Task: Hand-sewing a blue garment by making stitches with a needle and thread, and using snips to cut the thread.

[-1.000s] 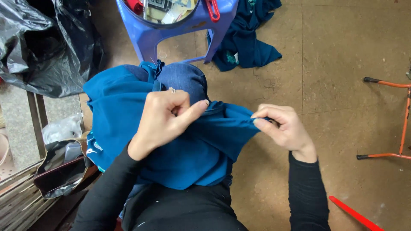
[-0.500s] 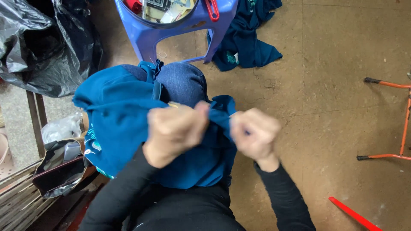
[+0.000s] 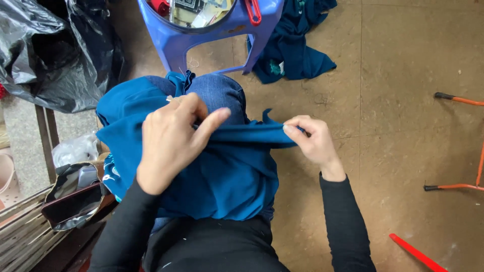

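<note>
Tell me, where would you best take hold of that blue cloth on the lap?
Probably along the taut folded edge of the blue cloth, pinched from above. The left hand and right hand already stretch that edge between them across the knee, so it stands up firm, while the rest hangs loose and bunched.

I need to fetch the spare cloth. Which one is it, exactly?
Find the blue plastic stool at the top. Right of its leg, a dark teal cloth lies crumpled on the brown floor. Unlike the brighter blue garment on the lap, no hand touches it.
</note>
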